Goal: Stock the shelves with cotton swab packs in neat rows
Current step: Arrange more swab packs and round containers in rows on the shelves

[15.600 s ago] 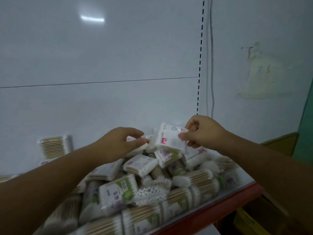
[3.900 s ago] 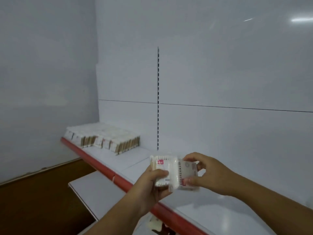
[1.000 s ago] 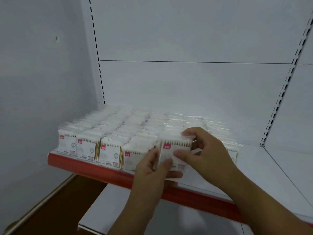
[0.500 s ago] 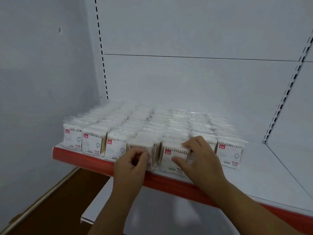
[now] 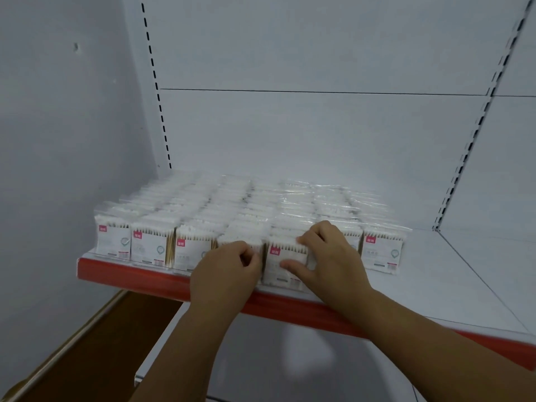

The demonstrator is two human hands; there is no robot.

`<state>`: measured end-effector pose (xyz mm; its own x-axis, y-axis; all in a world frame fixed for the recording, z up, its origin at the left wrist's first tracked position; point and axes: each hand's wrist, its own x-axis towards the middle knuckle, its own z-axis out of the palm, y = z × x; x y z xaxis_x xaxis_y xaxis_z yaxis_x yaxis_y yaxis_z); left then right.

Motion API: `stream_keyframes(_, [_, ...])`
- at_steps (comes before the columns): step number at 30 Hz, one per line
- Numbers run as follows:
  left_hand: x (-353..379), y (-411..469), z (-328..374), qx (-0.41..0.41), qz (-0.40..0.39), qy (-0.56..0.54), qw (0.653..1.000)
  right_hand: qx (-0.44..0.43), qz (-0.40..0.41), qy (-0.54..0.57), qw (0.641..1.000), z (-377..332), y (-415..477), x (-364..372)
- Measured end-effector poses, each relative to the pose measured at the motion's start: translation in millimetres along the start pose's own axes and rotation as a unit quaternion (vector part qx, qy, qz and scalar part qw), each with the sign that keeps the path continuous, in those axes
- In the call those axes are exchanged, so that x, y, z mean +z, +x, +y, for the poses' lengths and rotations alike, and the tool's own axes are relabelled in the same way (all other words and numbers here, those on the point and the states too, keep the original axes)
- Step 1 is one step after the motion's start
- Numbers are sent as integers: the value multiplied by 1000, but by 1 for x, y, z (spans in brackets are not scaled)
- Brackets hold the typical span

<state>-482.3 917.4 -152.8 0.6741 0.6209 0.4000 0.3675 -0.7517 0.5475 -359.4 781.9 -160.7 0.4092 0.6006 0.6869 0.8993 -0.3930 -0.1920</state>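
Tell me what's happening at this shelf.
A person is stocking cotton swab packs. In the front row, counted from the left, the left hand grips the fourth pack and the right hand pinches the fifth pack, thumb on its face. Both packs stand upright at the front edge of the shelf. Rows fill its left part; its right part is bare.

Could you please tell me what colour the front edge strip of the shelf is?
The strip is red; head view.
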Motion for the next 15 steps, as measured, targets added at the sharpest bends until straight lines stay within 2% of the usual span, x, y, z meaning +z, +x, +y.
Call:
stream_keyframes(5, [-8,0,0,36,-31,28,998,11,-59,-3,998,6,-4,-12])
stream_keyframes(10, [-19,-6,22,52,-54,15,997,-4,-35,9,999,29,-9,-41])
stream_keyframes(13, [-18,2,72,141,-27,-19,989,-19,-55,-33,998,65,-14,-75])
stream_keyframes(15, [-9,16,112,207,-57,-27,976,1,-74,-54,996,98,-21,-106])
